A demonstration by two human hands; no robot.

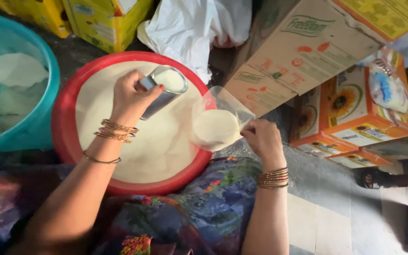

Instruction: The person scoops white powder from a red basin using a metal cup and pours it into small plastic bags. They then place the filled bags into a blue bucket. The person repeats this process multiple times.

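Steel cup (pixel 164 92), brimful of pale flour, sits tilted in the closed left hand (pixel 131 97) above the red tub (pixel 67 141) of flour; the right hand (pixel 262 138) pinches a clear bag (pixel 218 120) open just beside the rim. If the bag mouth sags or the cup tips wide, I'd expect flour on the floor (pixel 327 222).

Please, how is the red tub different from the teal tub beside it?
The red tub is filled nearly to its rim with fine pale powder; the teal tub holds flat pale round pieces, loosely piled. The red tub shows whole, while the teal tub is cut off by the picture's left edge. The left hand holds a steel cup of powder over the red tub; no hand is at the teal one. Both are round, open and plastic-looking.
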